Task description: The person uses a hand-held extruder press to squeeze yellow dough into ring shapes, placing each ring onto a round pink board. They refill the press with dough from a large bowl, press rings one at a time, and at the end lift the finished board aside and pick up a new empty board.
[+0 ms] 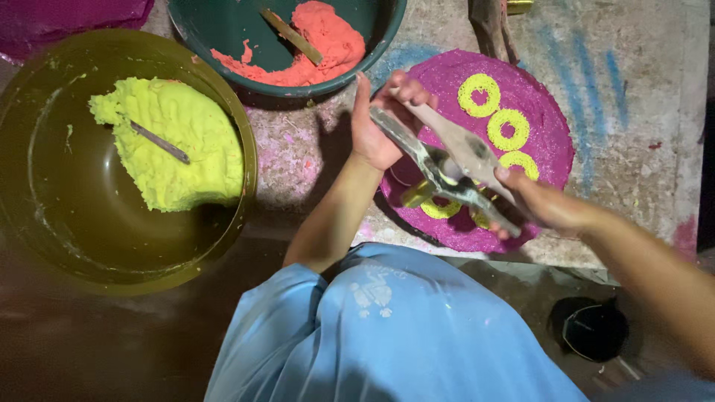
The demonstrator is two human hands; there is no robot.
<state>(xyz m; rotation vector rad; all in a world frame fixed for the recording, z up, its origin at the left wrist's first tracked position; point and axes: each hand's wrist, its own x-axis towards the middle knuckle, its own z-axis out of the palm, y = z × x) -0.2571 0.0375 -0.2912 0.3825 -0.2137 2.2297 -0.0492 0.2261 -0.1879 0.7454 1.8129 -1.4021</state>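
Note:
A round magenta disc lies on the stone floor, with several yellow rings laid on it. My left hand grips one end of a long metal tool held across the disc's near left part. My right hand holds the tool's other end over the disc's near edge. A second flat grey blade crosses the tool between my hands. Yellow paste shows under the tool.
A large olive bowl at left holds yellow paste and a metal stick. A green bowl above holds orange paste and a stick. My blue-clad knee is below. A small black pot sits at lower right.

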